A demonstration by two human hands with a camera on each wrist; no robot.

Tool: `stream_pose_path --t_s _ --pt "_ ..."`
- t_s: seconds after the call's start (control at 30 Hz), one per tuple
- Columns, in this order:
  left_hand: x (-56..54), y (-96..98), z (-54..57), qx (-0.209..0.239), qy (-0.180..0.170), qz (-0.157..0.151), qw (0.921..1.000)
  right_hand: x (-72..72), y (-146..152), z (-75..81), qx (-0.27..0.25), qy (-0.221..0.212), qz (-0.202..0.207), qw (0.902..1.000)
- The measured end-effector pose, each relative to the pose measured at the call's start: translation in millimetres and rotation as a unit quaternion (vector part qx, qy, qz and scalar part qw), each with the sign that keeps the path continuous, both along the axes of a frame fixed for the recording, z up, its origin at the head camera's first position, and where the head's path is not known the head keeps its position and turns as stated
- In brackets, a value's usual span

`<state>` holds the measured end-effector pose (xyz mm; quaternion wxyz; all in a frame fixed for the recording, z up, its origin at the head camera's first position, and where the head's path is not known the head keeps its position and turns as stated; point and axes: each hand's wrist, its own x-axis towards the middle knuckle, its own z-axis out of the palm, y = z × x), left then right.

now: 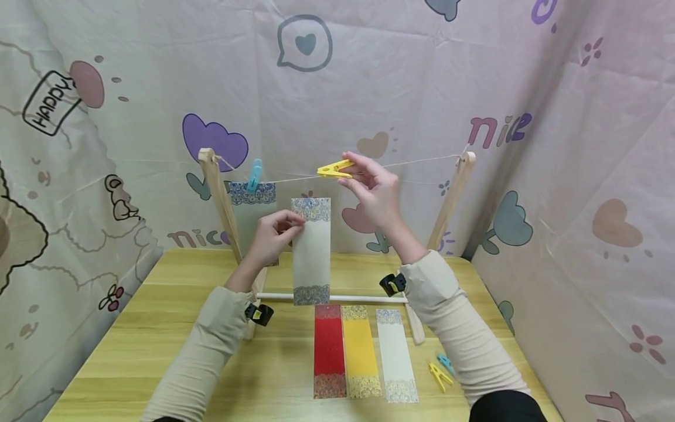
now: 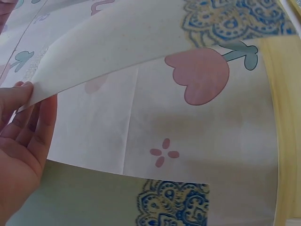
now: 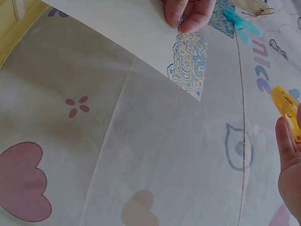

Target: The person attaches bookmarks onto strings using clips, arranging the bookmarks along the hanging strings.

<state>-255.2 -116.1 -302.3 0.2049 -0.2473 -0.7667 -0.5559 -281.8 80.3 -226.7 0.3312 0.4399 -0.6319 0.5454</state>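
Note:
My left hand (image 1: 274,234) pinches the left edge of a pale paper strip (image 1: 311,258) with blue lace patterns at both ends. The strip hangs upright, its top a little below the string (image 1: 295,179). Between thumb and fingertips, my right hand (image 1: 377,190) holds a yellow clothespin (image 1: 335,169) level with the string. To the left, a blue clothespin (image 1: 255,176) clips a greenish patterned strip (image 1: 253,212) to the string. In the right wrist view, the yellow clothespin (image 3: 286,110) shows at the right edge, and the pale strip (image 3: 127,23) slants across the top.
A wooden frame's posts (image 1: 218,199) carry the string, with a white rod (image 1: 364,299) low between them. On the table lie a red strip (image 1: 329,346), a yellow strip (image 1: 361,349) and a white strip (image 1: 396,357). Beside them are a yellow clothespin (image 1: 440,377) and a blue one.

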Motion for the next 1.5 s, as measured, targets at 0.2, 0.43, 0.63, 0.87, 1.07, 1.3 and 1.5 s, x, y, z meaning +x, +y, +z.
stream_pose_path --t_s 0.2,0.43,0.63,0.87,1.07,1.3,1.5 --pt "1.8 0.0 7.5 0.001 0.005 0.002 1.0 1.4 -1.7 7.5 0.014 0.002 -0.023 0.9996" --pt "1.3 1.1 13.2 -0.001 -0.004 0.008 1.0 2.7 -4.3 18.3 0.02 0.0 -0.039 0.9991" --pt "0.4 2.5 18.0 -0.001 0.002 0.012 0.9999 0.5 -6.0 25.8 0.018 0.007 -0.027 0.9995" --pt "0.6 3.5 24.8 0.001 0.017 0.007 0.9998 -2.4 -7.2 32.5 0.028 0.015 -0.023 0.9992" --pt "1.2 3.7 28.2 0.003 0.016 0.013 0.9998 -5.1 -10.5 35.6 0.057 0.015 -0.027 0.9979" --pt "-0.2 3.1 28.0 0.021 0.023 0.022 0.9993 -9.8 -16.9 36.2 0.086 0.005 -0.054 0.9948" --pt "-0.3 2.5 28.1 0.027 0.036 0.028 0.9986 -12.9 -20.9 37.3 0.125 -0.013 -0.097 0.9874"
